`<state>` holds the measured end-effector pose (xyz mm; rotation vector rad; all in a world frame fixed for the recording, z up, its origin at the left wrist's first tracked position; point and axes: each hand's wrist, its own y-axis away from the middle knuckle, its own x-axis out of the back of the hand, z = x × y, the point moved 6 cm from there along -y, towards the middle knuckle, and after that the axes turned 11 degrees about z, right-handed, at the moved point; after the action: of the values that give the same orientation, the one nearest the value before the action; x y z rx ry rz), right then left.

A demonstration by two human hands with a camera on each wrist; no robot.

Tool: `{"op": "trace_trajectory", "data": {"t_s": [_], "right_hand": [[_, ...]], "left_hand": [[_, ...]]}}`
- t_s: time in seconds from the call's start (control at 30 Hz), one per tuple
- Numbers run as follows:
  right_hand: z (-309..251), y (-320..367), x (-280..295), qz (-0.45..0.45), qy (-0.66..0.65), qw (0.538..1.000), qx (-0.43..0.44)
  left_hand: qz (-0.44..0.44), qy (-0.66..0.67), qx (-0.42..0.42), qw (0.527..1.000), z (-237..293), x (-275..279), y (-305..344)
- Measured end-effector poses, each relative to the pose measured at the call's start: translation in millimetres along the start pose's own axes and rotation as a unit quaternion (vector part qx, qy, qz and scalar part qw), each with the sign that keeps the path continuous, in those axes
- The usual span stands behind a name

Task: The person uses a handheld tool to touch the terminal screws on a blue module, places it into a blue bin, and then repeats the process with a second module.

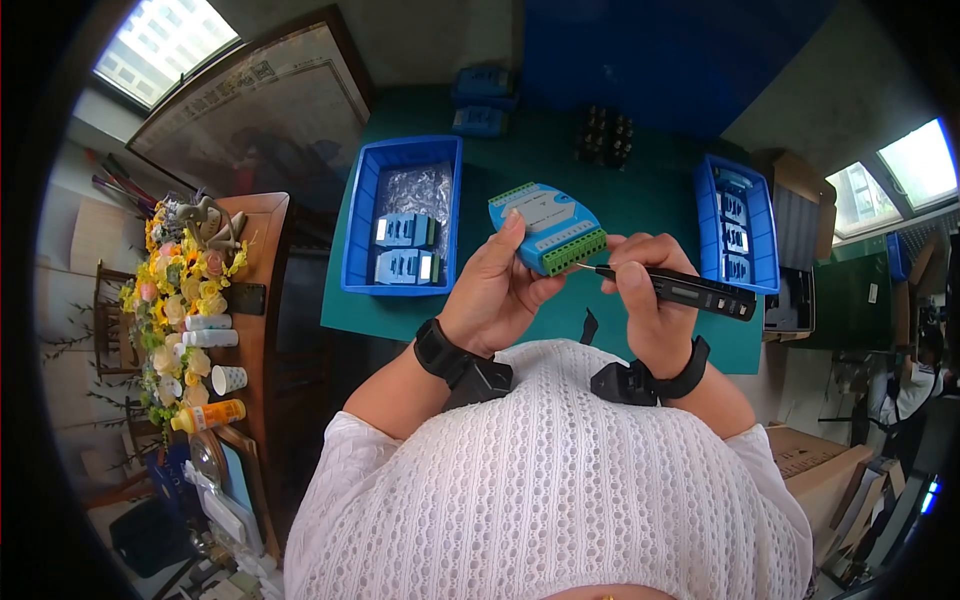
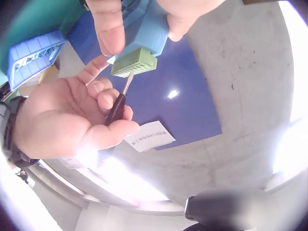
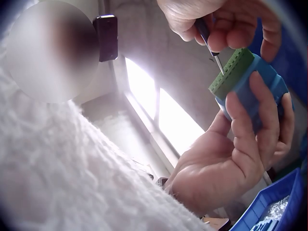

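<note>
My left hand grips a blue module, its thumb on the top face with the grey label and its fingers beneath. Green screw terminal blocks line two of its edges. A black test-pen screwdriver with a small display is held in my right hand, pinched between thumb and fingers. In the left wrist view its metal tip meets the openings in the green block. The right wrist view shows the shaft slanting down to that same row, with the left fingers wrapped round the blue housing.
On the green table, a blue bin with modules and clear plastic bags stands left. Another blue bin of modules stands right. More modules and a cluster of dark pieces lie at the back. Flowers cover a wooden side table.
</note>
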<state>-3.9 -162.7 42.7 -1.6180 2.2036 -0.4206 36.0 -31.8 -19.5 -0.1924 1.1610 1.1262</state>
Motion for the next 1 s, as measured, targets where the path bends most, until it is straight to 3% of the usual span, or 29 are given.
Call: {"op": "trace_trajectory", "data": {"t_s": [0.3, 1.0], "right_hand": [[-2.2, -0.3, -3.8, -0.021, 0.058, 0.998, 0.032], [1.2, 4.6, -3.2, -0.014, 0.007, 1.0, -0.005]], "left_hand": [[-0.005, -0.004, -0.003, 1.0, 0.3, 1.2, -0.9], [-0.005, -0.01, -0.019, 1.0, 1.7, -2.3, 1.5]]}}
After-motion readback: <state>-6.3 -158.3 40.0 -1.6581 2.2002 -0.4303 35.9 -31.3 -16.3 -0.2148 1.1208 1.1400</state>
